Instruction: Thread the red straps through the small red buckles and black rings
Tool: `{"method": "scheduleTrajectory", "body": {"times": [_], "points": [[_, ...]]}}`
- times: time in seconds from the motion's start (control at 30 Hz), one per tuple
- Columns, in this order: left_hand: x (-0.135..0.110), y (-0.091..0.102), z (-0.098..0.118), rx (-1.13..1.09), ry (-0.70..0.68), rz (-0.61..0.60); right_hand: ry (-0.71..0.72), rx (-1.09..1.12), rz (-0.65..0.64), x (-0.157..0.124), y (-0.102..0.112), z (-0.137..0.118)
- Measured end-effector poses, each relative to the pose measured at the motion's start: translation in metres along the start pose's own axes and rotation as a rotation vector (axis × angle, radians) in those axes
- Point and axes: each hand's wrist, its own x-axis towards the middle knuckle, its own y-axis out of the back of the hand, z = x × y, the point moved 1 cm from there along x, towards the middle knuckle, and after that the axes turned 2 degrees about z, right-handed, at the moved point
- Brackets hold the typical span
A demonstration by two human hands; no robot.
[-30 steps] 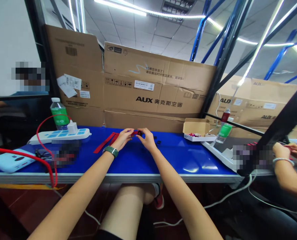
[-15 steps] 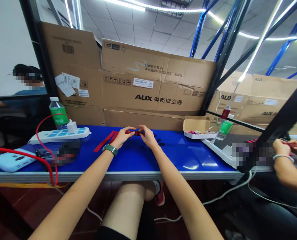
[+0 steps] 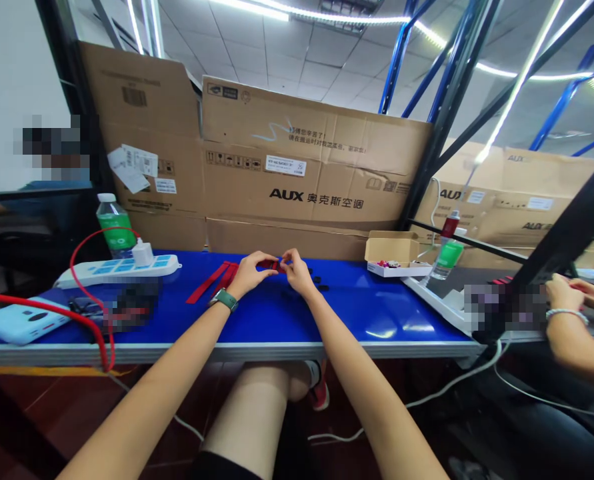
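My left hand (image 3: 248,275) and my right hand (image 3: 297,272) meet over the blue table top (image 3: 357,313), with their fingertips pinching a small red strap piece (image 3: 271,265) that has a dark part at its end. The fingers hide most of it. Just left of my left hand lie several long red straps (image 3: 211,282). A few small black pieces (image 3: 319,285) sit just beyond my right hand. A green-strapped watch (image 3: 225,300) is on my left wrist.
A white power strip (image 3: 117,272), a pale blue power bank (image 3: 21,321), a red cable (image 3: 74,303) and a green-labelled water bottle (image 3: 113,227) stand at left. An open carton of small parts (image 3: 391,257) stands at right, and a co-worker's hands (image 3: 571,292) work further right.
My two hands have come closer together around the red strap piece. The view has tilted slightly, and the co-worker's hands have shifted a little.
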Motion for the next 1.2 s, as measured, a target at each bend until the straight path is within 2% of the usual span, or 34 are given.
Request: {"method": "scheduleTrajectory", "body": {"times": [0.4,0.63,0.77,0.9,1.0,1.1,1.2], "points": [[0.002,0.001,-0.01,0.1,0.036,-0.004,0.061,-0.133,-0.016,0.003,0.0,0.013],[0.0,0.001,-0.021,0.099,0.103,0.003,0.043,-0.228,-0.068,0.002,-0.001,0.013],[-0.006,0.004,-0.036,0.286,0.171,-0.084,0.017,-0.381,-0.056,0.001,0.007,0.01],[-0.012,0.006,-0.044,0.502,0.252,-0.103,-0.133,-0.544,0.0,-0.001,0.025,0.013],[-0.013,0.002,-0.038,0.513,0.164,-0.176,-0.231,-0.577,-0.023,-0.002,0.036,0.014],[-0.013,-0.003,-0.031,0.508,0.065,-0.304,-0.214,-0.553,-0.057,-0.002,0.039,0.012],[-0.012,-0.004,-0.031,0.582,0.083,-0.305,-0.221,-0.545,-0.093,-0.002,0.039,0.007]]}}
